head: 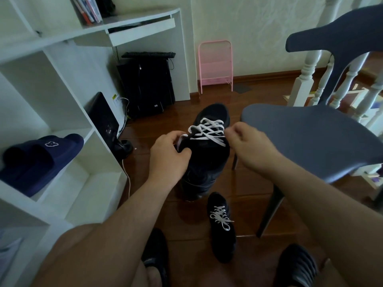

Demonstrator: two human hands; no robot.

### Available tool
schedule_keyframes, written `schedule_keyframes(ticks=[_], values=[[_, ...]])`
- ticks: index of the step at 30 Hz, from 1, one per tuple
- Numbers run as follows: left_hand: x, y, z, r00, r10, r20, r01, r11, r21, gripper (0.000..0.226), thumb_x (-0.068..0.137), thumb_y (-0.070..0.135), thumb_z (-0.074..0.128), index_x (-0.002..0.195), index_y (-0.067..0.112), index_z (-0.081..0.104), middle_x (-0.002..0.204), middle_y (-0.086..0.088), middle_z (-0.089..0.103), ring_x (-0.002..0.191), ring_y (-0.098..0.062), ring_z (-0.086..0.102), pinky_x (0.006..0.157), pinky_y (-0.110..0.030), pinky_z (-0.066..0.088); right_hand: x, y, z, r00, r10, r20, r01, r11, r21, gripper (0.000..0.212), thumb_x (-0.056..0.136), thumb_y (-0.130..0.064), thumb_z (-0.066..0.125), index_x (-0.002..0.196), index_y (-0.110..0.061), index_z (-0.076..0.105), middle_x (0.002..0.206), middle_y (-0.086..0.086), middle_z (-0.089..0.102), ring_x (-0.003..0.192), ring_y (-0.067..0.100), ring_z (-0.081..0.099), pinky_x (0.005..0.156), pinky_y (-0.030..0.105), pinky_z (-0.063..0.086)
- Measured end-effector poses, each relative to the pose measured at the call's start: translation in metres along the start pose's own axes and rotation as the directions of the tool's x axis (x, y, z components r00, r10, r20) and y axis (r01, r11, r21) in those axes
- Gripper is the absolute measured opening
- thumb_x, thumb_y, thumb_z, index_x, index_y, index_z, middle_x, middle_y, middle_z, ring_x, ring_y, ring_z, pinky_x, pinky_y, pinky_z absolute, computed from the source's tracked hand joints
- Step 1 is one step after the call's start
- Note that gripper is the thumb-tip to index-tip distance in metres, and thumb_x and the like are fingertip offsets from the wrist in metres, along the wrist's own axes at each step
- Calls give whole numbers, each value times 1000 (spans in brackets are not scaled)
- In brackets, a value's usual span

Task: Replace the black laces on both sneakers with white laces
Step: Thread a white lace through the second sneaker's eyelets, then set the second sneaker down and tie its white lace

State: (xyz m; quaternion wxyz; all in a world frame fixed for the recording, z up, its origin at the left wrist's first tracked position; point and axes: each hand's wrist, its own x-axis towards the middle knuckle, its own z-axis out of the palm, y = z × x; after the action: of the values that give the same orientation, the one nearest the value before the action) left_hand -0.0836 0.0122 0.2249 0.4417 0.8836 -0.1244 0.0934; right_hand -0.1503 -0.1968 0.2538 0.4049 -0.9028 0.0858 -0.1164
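White lace (207, 131) end pinched by right fingers (234, 131), left hand (169, 154) gripping sneaker (204, 160), fingertips hidden

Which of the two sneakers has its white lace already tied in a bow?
The sneaker on the floor; the held sneaker has its lace still loose.

Bare forearms, no sleeves — dark ridged slippers (296, 266) on both feet, one at each lower edge.

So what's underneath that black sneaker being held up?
Below the held sneaker lies the wooden floor, with the second sneaker, already white-laced, just nearer. The left hand covers its near side; the floor directly beneath is hidden.
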Motion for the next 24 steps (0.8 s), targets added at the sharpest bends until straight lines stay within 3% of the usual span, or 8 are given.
schedule_keyframes(ticks=[2, 5, 9, 13, 16, 19, 22, 24], values=[[3, -5, 0, 1000, -10, -1, 10, 1000, -1, 34, 89, 21, 69, 119, 35, 72, 113, 10, 66, 98, -11, 65, 88, -37, 61, -1, 5, 7, 994, -92, 52, 102, 965, -242, 34, 109, -46, 42, 93, -20, 56, 82, -2, 61, 80, 20, 58, 65, 38, 41], [7, -10, 1, 999, -48, -8, 48, 998, -33, 29, 91, 19, 66, 114, 34, 73, 111, 10, 69, 101, -12, 66, 87, -39, 61, 2, 14, 5, 995, -42, 93, 73, 930, -360, 52, 110, -48, 36, 77, -14, 55, 75, 3, 60, 80, 29, 59, 67, 38, 38], [8, -13, 2, 993, -121, 0, 120, 989, -86, 28, 92, 16, 65, 112, 35, 68, 105, 13, 69, 95, -10, 67, 80, -36, 62, 0, 10, -3, 993, 62, 102, -25, 943, -332, 72, 102, -71, 31, 70, -11, 57, 66, 5, 61, 69, 23, 61, 64, 37, 46], [0, -16, 14, 972, -182, 151, 203, 970, -137, 31, 89, 13, 69, 104, 39, 63, 104, 9, 70, 93, -11, 68, 79, -37, 62, 2, 5, 21, 977, 106, 183, -60, 969, -240, 57, 94, -74, 48, 87, -20, 61, 83, 0, 67, 78, 18, 63, 67, 37, 51], [-14, -31, 27, 917, -264, 298, 297, 952, -71, 17, 97, 23, 73, 104, 34, 62, 105, 3, 71, 94, -16, 69, 82, -40, 62, 15, 15, 50, 947, 151, 285, -47, 939, -342, 45, 102, -60, 48, 98, -16, 59, 100, 10, 68, 87, 26, 62, 71, 39, 48], [-22, -58, 33, 829, -337, 446, 374, 928, 7, 16, 107, 39, 59, 107, 25, 65, 100, -3, 72, 83, -19, 71, 68, -36, 59, 21, 42, 79, 920, 214, 327, -89, 929, -359, 45, 108, -49, 43, 113, -9, 61, 114, 18, 68, 102, 36, 62, 79, 39, 49], [-19, -99, 35, 734, -391, 555, 310, 921, 238, 22, 110, 36, 53, 106, 25, 71, 92, -1, 70, 70, -16, 67, 64, -30, 52, 9, 88, 117, 890, 268, 368, -149, 935, -321, 41, 108, -48, 43, 119, -13, 61, 120, 18, 67, 107, 37, 62, 77, 35, 43], [-18, -128, 38, 660, -470, 586, 275, 877, 394, 21, 110, 33, 54, 102, 27, 73, 87, 2, 65, 71, -13, 57, 64, -27, 45, -8, 117, 146, 872, 304, 384, -189, 933, -308, 38, 107, -51, 44, 119, -18, 58, 119, 15, 68, 107, 37, 64, 81, 37, 48]])
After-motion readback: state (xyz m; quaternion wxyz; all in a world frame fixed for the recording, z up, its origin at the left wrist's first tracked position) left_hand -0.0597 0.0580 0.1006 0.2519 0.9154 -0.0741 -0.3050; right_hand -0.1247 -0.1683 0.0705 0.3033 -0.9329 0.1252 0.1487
